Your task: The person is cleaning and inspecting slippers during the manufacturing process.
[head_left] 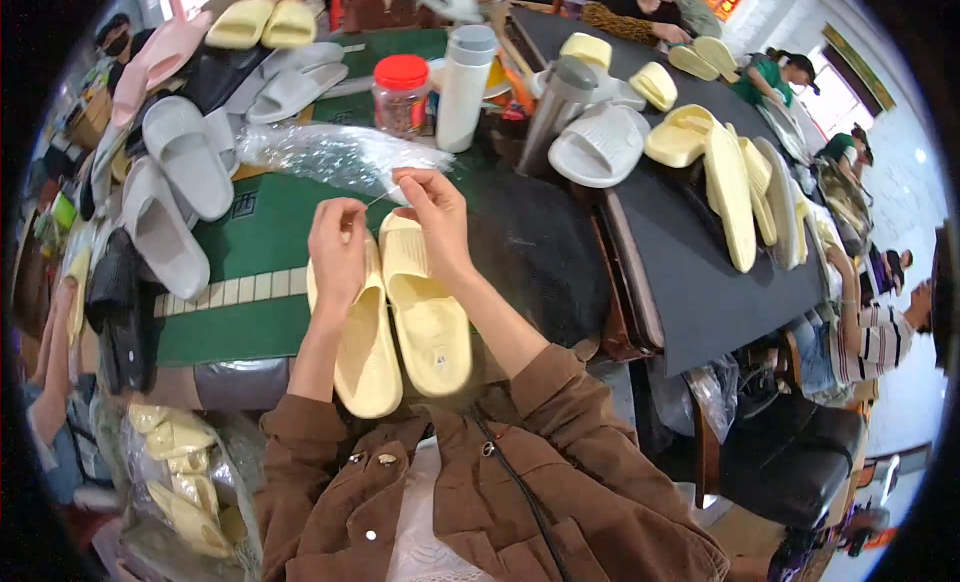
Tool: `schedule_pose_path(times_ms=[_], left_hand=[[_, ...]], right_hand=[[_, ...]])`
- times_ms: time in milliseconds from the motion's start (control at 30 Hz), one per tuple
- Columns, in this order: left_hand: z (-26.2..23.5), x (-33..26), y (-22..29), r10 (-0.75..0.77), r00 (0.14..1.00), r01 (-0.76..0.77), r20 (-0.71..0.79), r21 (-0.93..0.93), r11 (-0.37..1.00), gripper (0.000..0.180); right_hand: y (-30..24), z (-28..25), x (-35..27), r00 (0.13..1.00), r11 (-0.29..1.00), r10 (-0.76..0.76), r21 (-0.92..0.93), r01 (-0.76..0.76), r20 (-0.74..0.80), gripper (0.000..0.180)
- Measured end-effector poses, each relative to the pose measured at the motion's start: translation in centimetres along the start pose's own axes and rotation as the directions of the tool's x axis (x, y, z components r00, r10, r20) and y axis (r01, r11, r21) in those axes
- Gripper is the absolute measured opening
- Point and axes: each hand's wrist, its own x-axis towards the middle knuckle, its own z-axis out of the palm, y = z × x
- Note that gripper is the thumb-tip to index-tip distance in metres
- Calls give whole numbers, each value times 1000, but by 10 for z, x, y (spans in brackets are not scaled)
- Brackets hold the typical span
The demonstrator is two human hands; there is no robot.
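Observation:
A pair of pale yellow slide slippers lies in front of me, toes pointing away: the left slipper (366, 357) and the right slipper (432, 332), side by side. Above their toe ends, a thin pale strand (381, 196) runs between my fingertips; whether it is thread or a plastic tie I cannot tell. My left hand (336, 250) is closed in a pinch at one end of it. At the other end, my right hand (437, 217) pinches with thumb and fingers. Both hands partly cover the slippers' straps.
Clear plastic bags (320, 152) lie beyond my hands, near a red-lidded jar (401, 94) and a white bottle (466, 87). Grey slippers (165, 227) are at left. On the dark table (690, 282) at right lie more slippers. Bagged yellow slippers (185, 472) sit lower left. Other people work around.

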Motion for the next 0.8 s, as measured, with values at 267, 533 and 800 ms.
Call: schedule_pose_path(times_ms=[267,533,800], left_hand=[[0,-2,-3,-12,999,12,40,17,1000,8],[-6,-1,-14,-27,995,25,92,22,999,11],[-5,-3,-5,-37,992,37,119,10,999,11]], right_hand=[[-107,-17,-42,973,969,-224,118,216,62,11],[-213,-106,-67,942,913,-300,-331,239,-148,12],[-219,-216,30,985,424,-165,-905,27,-48,51]])
